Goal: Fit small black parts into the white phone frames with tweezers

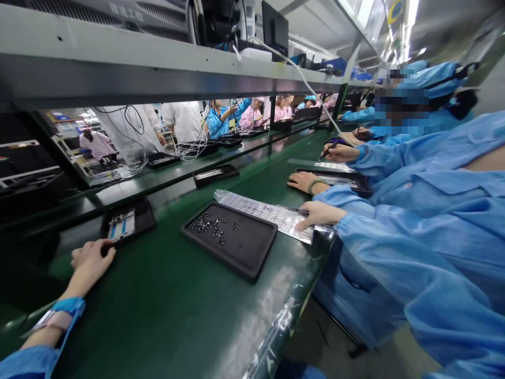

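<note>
At the left, my left hand (92, 261), with a blue wrist strap, pinches the near edge of a small black tray (144, 221). A silver metal part with blue strips (122, 225) lies in that tray. My right hand (322, 213) holds dark tweezers (299, 210) and rests on the right end of a clear sheet with rows of pale pieces (260, 209). Beside the sheet lies a larger black tray (248, 239); small shiny dark pieces (207, 225) are scattered over its left part.
A co-worker's hands (305, 182) work close beyond my right hand, by another black tray (363, 184). Another tray (216, 175) lies further back on the green bench (158, 316). A shelf (158, 68) spans above; a white cable (311, 89) hangs down.
</note>
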Demonstrator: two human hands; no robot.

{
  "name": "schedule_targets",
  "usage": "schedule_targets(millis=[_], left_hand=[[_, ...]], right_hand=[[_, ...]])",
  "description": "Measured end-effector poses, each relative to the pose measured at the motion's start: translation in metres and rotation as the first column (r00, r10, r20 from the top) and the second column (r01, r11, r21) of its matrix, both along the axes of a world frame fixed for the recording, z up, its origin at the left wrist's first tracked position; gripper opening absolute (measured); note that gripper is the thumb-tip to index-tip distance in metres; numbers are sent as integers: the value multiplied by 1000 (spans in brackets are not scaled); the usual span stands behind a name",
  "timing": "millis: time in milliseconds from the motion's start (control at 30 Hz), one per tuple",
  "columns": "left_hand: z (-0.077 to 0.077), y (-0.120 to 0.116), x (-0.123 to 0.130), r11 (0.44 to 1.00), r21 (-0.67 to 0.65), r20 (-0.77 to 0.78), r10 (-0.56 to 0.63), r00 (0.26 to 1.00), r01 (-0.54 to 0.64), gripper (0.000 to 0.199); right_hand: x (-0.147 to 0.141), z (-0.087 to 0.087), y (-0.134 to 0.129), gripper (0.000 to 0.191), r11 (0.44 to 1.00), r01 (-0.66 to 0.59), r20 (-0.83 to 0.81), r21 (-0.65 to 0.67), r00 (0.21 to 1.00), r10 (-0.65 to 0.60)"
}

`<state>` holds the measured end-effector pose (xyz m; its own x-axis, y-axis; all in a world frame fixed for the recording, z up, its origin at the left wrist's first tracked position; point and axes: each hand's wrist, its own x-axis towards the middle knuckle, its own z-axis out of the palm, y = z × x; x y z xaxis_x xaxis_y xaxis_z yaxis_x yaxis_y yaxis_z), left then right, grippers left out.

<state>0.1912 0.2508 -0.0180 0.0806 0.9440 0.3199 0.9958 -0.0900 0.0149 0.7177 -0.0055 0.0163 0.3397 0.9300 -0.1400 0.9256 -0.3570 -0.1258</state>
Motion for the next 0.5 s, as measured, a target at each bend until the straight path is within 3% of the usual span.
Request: schedule_targets(millis=[167, 267, 367, 500], left_hand=[[-1, -2, 1, 1000, 7, 68, 19, 998, -20, 34], [-3, -2, 1, 1000, 23, 112, 19, 994, -21, 31], [-6, -1, -1, 999, 49, 152, 10, 988, -18, 30], [-11, -1, -2, 997, 77, 192, 11, 981, -26, 29]], right_hand=[[-9, 13, -10, 27, 987, -32, 90, 156, 996, 18], [-22, 34, -16, 26, 960, -26, 151, 278, 988, -17], [-40, 63, -24, 24, 884, -7, 168, 468, 982, -81], [-52, 93, -31, 24, 714, 40, 51, 699, 993, -106]])
